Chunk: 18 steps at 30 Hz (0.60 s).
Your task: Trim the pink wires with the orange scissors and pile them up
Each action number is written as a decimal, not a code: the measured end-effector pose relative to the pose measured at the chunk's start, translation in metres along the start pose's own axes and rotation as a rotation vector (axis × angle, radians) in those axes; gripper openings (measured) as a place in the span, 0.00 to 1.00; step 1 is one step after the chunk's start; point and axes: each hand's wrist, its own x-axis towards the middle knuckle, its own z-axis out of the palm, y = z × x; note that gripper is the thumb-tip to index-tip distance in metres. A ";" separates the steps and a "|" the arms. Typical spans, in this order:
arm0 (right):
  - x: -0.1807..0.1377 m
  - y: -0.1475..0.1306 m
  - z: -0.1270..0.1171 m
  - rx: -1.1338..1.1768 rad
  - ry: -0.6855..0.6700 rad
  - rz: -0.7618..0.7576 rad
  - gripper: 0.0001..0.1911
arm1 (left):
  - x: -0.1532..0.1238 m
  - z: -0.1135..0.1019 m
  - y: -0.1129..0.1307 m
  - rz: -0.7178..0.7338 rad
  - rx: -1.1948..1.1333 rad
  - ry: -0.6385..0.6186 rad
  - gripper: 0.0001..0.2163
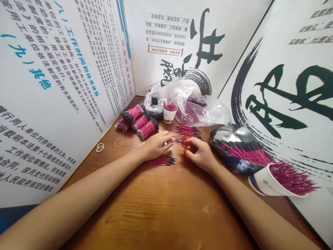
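At the far left a printed panel [52,97] walls in the wooden counter [156,208]. Near it lie white bands [100,148] and a tan band [119,138], loose and apart from the work. Behind them are tied wire bundles [140,121], some resting on others, their bands probably there to keep the ends together. A round dark package in clear plastic [156,99] sits just beyond.

The left hand [157,144] comes in low over the counter, its fingers drawn narrow close to the plier tips; whether they pinch a wire is too small to tell. Partly under this hand lies a row of wires [163,161], black ends to the right, seemingly lined up for order. Farther back an upright paper cup [168,117] keeps more wires standing.

The orange-handled pliers [186,142] are between the hands, nose toward the left fingers, likely so that both meet at one spot. A loose wire pile [188,131] lies just beyond, within easy reach. The right hand [203,156] has its fingers wrapped around the handles.

Behind is a crumpled clear bag [218,113]; to the right, a dark bag [231,163] opens on massed wires, beside a second, leaning cup [261,180] filled with wires.
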 end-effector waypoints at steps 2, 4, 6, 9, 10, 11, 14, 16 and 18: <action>0.000 0.000 0.001 -0.014 0.001 -0.005 0.08 | -0.001 0.000 -0.001 0.002 -0.014 0.000 0.11; 0.000 0.000 0.001 -0.039 0.000 0.000 0.07 | -0.001 0.000 -0.001 -0.007 -0.019 -0.005 0.12; 0.000 0.001 0.002 -0.057 0.005 0.017 0.07 | -0.001 -0.001 -0.002 -0.016 -0.027 -0.009 0.12; 0.000 0.002 0.002 -0.037 0.021 0.060 0.06 | 0.000 -0.002 -0.002 -0.041 -0.054 0.007 0.12; 0.000 0.002 0.002 -0.024 0.027 0.073 0.05 | 0.000 -0.002 -0.002 -0.051 -0.060 0.012 0.12; 0.000 0.003 0.003 -0.013 0.030 0.083 0.05 | 0.000 -0.002 -0.002 -0.059 -0.064 0.015 0.12; 0.000 0.004 0.004 0.002 0.031 0.090 0.05 | 0.000 -0.002 -0.002 -0.058 -0.075 0.012 0.12; 0.000 0.004 0.004 0.010 0.026 0.090 0.04 | -0.001 -0.002 -0.003 -0.053 -0.083 0.014 0.12; 0.000 0.004 0.004 0.007 0.018 0.095 0.03 | -0.001 -0.002 -0.004 -0.054 -0.090 0.020 0.12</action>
